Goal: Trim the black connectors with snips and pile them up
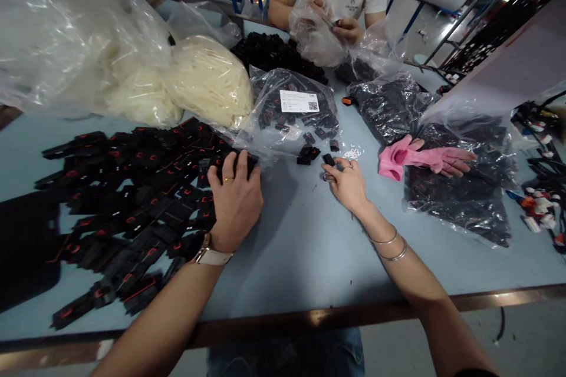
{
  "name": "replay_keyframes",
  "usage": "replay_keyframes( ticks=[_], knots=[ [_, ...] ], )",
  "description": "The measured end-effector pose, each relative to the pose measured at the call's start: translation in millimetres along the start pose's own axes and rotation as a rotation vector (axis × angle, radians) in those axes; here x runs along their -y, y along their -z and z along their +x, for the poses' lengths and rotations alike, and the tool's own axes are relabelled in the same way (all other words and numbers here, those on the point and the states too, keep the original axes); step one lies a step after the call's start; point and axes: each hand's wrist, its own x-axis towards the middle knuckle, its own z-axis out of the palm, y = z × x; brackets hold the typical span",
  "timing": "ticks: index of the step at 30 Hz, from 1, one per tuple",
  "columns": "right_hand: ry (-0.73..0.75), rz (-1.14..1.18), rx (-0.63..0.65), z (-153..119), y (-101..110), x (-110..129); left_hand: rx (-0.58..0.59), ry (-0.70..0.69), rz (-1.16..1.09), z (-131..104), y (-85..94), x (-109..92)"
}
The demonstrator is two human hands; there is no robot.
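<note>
My left hand (236,200) reaches over the right edge of a heap of black plastic connectors with red clips (145,188). Its fingers are apart and bent down onto the pieces; what lies under the fingertips is partly hidden. In my right hand (348,184), thumb and fingers pinch a small black connector (328,159) just above the table. Beside it lie a few loose black connectors (306,155) and a scatter of tiny white pieces (352,152). Behind these, a clear bag with a white label (299,101) spills more black connectors.
Bags of cream-coloured pieces (210,79) fill the back left. Pink gloves (424,159) lie on bags of black parts (460,206) at the right. A black bin (29,247) stands at the left edge. Across the table (283,271), a person (331,0) handles a clear bag.
</note>
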Motion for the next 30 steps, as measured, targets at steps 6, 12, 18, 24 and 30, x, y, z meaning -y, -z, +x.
replay_keyframes(
  ticks=[6,12,18,24,30],
  knots=[
    [-0.047,0.392,-0.024,-2.6,0.5,12.8,-0.131,-0.099,-0.082,-0.8,-1.6,-6.5],
    [-0.151,0.782,0.131,-17.2,9.2,47.1,-0.094,-0.299,-0.287,-10.1,-9.9,-22.7],
    [-0.124,0.819,0.295,-28.5,13.8,66.2,-0.016,-0.351,-0.443,-14.0,-14.5,-24.6],
    [-0.061,0.676,0.176,-11.6,16.2,38.7,0.011,-0.255,-0.561,-13.5,-17.5,-23.8],
    [-0.243,0.097,-0.098,9.4,13.3,-18.5,0.055,-0.199,-0.591,-14.2,-21.7,-22.1]
  ],
)
